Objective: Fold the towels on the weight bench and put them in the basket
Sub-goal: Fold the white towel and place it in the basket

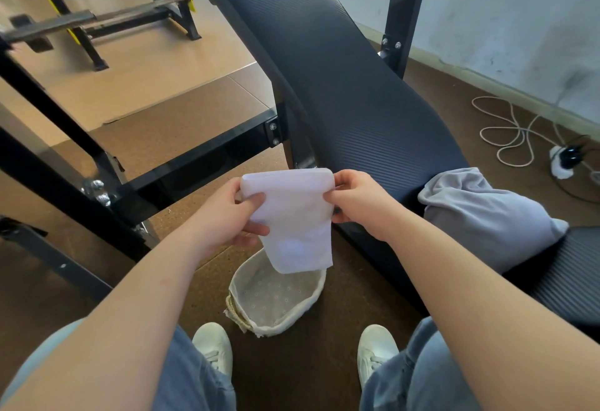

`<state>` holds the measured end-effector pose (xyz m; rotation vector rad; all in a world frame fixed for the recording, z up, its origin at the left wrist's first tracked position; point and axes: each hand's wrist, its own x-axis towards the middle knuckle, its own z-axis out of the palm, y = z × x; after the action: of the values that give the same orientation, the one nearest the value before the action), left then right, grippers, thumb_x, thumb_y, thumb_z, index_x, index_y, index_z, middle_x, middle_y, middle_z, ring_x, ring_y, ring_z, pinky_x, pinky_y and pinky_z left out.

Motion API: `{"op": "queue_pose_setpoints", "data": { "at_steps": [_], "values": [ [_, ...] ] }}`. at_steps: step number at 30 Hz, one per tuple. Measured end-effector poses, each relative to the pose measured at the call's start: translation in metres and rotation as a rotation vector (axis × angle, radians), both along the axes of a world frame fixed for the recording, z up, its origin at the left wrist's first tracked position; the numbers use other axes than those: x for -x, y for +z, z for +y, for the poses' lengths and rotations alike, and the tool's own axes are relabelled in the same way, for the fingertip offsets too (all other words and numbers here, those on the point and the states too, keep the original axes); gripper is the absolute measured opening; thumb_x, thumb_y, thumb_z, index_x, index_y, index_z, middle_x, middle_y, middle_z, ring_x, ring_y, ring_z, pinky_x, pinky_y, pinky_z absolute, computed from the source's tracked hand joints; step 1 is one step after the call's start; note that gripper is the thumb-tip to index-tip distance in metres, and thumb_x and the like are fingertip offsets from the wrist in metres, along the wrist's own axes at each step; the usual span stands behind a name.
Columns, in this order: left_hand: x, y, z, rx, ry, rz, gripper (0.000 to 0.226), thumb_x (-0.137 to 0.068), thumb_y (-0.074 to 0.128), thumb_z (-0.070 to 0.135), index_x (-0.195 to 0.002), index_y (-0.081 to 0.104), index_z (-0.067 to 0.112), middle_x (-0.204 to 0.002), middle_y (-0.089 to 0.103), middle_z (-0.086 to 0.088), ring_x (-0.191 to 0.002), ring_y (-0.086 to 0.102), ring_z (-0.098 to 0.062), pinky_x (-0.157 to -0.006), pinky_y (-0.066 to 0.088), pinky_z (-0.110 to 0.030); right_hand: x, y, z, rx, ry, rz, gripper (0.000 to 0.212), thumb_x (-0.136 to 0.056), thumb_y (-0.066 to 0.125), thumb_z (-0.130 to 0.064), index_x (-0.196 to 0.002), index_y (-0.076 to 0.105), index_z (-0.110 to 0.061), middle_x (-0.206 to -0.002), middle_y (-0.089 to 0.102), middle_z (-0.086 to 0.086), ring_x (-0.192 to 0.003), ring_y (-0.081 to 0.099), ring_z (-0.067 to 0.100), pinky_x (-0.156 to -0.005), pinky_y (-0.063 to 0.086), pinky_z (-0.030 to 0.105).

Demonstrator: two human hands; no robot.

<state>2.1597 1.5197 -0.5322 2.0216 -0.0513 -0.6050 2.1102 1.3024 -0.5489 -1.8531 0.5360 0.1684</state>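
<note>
Single view: a wide-angle head camera worn on the person's head, facing forward and steeply down. The left hand (232,216) and right hand (360,203) sit close to the lens, near frame centre. The desk (324,70) recedes towards the top edge. The floor (357,281) and shoes (212,345) lie directly below.

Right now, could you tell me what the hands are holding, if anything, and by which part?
Both hold the folded white towel by its top corners: left hand at one, right hand at the other, above the basket.
</note>
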Motion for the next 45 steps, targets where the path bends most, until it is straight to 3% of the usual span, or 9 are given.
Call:
{"op": "queue_pose_setpoints", "data": {
  "at_steps": [6, 9, 11, 15, 20, 24, 32, 40, 45],
  "values": [
    [-0.013, -0.003, 0.002, 0.037, 0.194, 0.024, 0.056, -0.097, 0.066, 0.043, -0.143, 0.039, 0.027, -0.091, 0.063, -0.010, -0.058, 0.042, -0.015, -0.047, 0.037, -0.025, 0.002, -0.001, 0.001, 0.001, -0.126, -0.022, 0.031, -0.101, 0.062, -0.024, -0.124, 0.042, -0.028, -0.106, 0.064, 0.000, -0.081, 0.069, 0.018, -0.055, 0.055, 0.023],
    [-0.011, 0.003, 0.003, 0.094, 0.093, 0.007, 0.030, -0.098, 0.068, 0.029, -0.122, 0.054, 0.021, -0.096, 0.061, -0.004, -0.064, 0.045, -0.015, -0.049, 0.038, -0.023, 0.002, 0.000, 0.002, -0.083, -0.194, -0.094, 0.013, -0.103, 0.056, -0.024, -0.113, 0.051, -0.030, -0.107, 0.068, 0.009, -0.081, 0.066, 0.021, -0.057, 0.054, 0.030],
    [-0.008, 0.004, 0.003, 0.107, 0.013, -0.067, 0.008, -0.100, 0.064, 0.020, -0.107, 0.065, 0.023, -0.105, 0.067, 0.000, -0.074, 0.052, -0.018, -0.057, 0.043, -0.023, 0.002, 0.003, 0.003, -0.137, -0.218, -0.120, 0.012, -0.104, 0.053, -0.024, -0.104, 0.062, -0.032, -0.114, 0.065, 0.011, -0.090, 0.066, 0.027, -0.058, 0.057, 0.035],
    [-0.004, 0.004, -0.001, 0.073, -0.015, -0.217, 0.027, -0.098, 0.066, 0.015, -0.114, 0.069, 0.037, -0.126, 0.062, 0.005, -0.112, 0.060, -0.013, -0.088, 0.051, -0.027, 0.004, 0.013, 0.003, -0.206, -0.193, -0.130, 0.021, -0.105, 0.054, -0.021, -0.105, 0.072, -0.030, -0.121, 0.060, 0.002, -0.106, 0.063, 0.028, -0.062, 0.057, 0.031],
    [-0.005, 0.004, 0.002, 0.053, -0.038, -0.321, 0.049, -0.088, 0.076, 0.009, -0.124, 0.065, 0.040, -0.125, 0.062, 0.005, -0.109, 0.063, -0.017, -0.091, 0.057, -0.034, 0.008, 0.015, 0.002, 0.009, 0.054, -0.165, 0.054, -0.090, 0.070, -0.004, -0.136, 0.057, -0.029, -0.127, 0.058, 0.003, -0.096, 0.070, 0.021, -0.063, 0.062, 0.031],
    [-0.005, -0.002, 0.003, -0.083, -0.080, -0.382, 0.058, -0.085, 0.080, 0.013, -0.133, 0.062, 0.039, -0.125, 0.058, 0.006, -0.104, 0.061, -0.017, -0.089, 0.057, -0.035, 0.012, 0.012, 0.002, 0.369, 0.228, -0.175, 0.077, -0.085, 0.074, -0.013, -0.151, 0.041, -0.032, -0.135, 0.048, -0.004, -0.113, 0.054, 0.015, -0.088, 0.049, 0.028],
    [-0.003, -0.007, 0.005, -0.257, -0.153, -0.513, 0.047, -0.095, 0.071, 0.018, -0.140, 0.060, 0.028, -0.137, 0.061, 0.001, -0.121, 0.056, -0.019, -0.101, 0.047, -0.036, 0.016, 0.007, 0.007, 0.576, 0.225, -0.210, 0.046, -0.094, 0.070, -0.012, -0.137, 0.060, -0.023, -0.128, 0.063, -0.001, -0.108, 0.052, 0.012, -0.089, 0.039, 0.022],
    [-0.008, -0.013, 0.005, -0.330, -0.157, -0.482, 0.029, -0.097, 0.067, 0.027, -0.126, 0.061, 0.028, -0.112, 0.061, 0.007, -0.100, 0.058, -0.013, -0.069, 0.040, -0.019, 0.011, 0.002, 0.007, 0.555, 0.185, -0.216, 0.027, -0.094, 0.069, -0.014, -0.120, 0.070, -0.023, -0.109, 0.068, -0.006, -0.094, 0.056, 0.007, -0.067, 0.036, 0.011],
    [-0.013, -0.008, 0.003, -0.280, -0.120, -0.474, 0.022, -0.101, 0.060, 0.029, -0.123, 0.059, 0.026, -0.128, 0.048, 0.005, -0.107, 0.049, -0.012, -0.081, 0.038, -0.020, 0.009, 0.006, 0.002, 0.498, 0.182, -0.195, 0.022, -0.093, 0.072, -0.026, -0.114, 0.066, -0.026, -0.110, 0.054, -0.006, -0.093, 0.051, 0.008, -0.066, 0.034, 0.015]
  ]
}}
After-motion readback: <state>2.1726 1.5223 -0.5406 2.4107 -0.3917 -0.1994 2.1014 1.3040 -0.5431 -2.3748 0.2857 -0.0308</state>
